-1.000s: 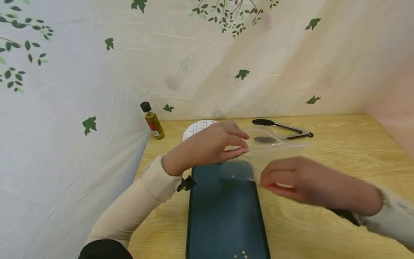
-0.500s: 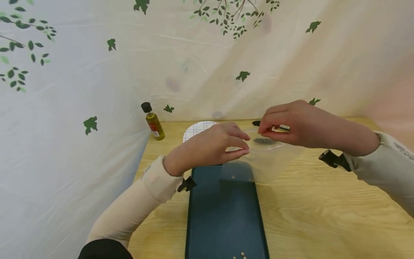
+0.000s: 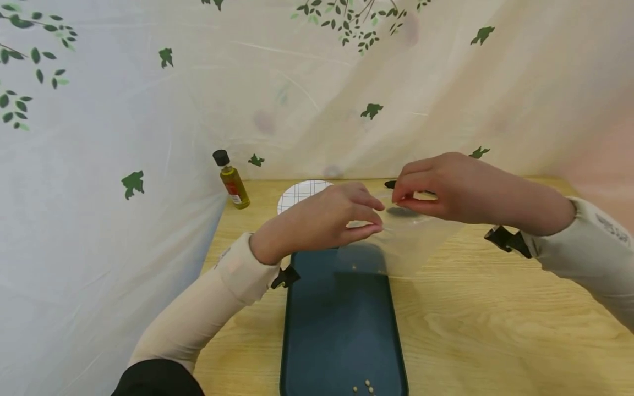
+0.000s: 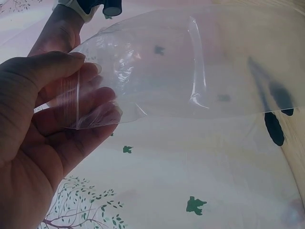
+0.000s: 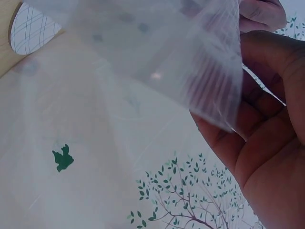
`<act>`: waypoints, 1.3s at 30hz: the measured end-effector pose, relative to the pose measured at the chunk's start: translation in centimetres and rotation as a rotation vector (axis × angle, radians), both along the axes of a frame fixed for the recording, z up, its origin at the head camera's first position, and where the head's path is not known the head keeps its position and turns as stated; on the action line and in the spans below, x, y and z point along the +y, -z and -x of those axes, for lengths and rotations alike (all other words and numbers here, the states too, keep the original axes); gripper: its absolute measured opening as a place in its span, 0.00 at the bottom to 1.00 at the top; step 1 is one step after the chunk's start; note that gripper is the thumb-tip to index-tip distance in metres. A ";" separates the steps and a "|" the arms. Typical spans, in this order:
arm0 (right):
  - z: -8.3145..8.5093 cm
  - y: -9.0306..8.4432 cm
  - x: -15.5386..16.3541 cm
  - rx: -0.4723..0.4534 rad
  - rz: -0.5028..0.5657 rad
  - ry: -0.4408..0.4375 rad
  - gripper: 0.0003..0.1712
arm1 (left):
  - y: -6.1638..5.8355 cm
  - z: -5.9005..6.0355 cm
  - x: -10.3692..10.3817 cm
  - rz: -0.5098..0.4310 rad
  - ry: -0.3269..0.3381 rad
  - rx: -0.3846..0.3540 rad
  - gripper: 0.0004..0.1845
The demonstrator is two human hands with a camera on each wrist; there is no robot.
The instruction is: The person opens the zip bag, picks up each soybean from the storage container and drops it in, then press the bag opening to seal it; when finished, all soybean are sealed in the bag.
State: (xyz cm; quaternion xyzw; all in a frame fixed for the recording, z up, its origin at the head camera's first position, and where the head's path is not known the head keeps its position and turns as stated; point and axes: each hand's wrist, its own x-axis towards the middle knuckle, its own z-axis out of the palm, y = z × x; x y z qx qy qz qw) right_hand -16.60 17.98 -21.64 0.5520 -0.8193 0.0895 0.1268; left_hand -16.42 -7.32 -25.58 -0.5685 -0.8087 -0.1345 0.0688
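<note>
A clear plastic zip bag (image 3: pixel 406 242) hangs in the air above the far end of a dark tray (image 3: pixel 342 324). My left hand (image 3: pixel 327 220) pinches one side of its mouth between thumb and fingers. My right hand (image 3: pixel 436 187) pinches the other side. In the left wrist view the bag (image 4: pixel 190 67) spreads out from my left hand (image 4: pixel 52 124), its zip strip under my fingertips. In the right wrist view the bag (image 5: pixel 157 47) fills the upper frame, with my right hand (image 5: pixel 267 114) gripping its ribbed edge. A small pale bit lies inside the bag.
A few small pale pieces (image 3: pixel 365 386) lie at the tray's near end. At the back of the wooden table (image 3: pixel 495 330) stand an oil bottle (image 3: pixel 230 180) and a white checked plate (image 3: pixel 299 193). Black tongs (image 3: pixel 396 185) lie behind my right hand. A leaf-print curtain surrounds the table.
My right hand rose from beside the tray to the bag's mouth and took hold of its far side. My left hand kept its pinch and barely moved.
</note>
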 end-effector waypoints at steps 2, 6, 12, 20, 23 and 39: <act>0.0 0.0 -0.1 0.002 -0.001 -0.003 0.17 | 0.0 0.0 -0.1 -0.001 -0.002 0.000 0.09; -0.4 0.0 -0.1 0.040 0.018 0.011 0.17 | 0.0 0.0 -0.1 -0.011 0.000 0.001 0.09; -2.7 1.2 -0.6 0.154 0.144 -0.105 0.13 | 0.1 0.0 -0.3 -0.030 -0.001 -0.008 0.10; -6.9 10.5 -1.5 -0.097 -0.003 -0.226 0.05 | 0.2 0.1 -0.3 -0.024 -0.007 -0.003 0.10; -8.5 14.6 -1.9 -0.205 -0.108 -0.253 0.05 | 0.1 0.0 -0.2 -0.016 -0.013 0.002 0.09; -11.5 23.0 -2.6 -0.276 -0.250 -0.315 0.14 | 0.2 0.0 -0.2 0.004 -0.034 -0.002 0.10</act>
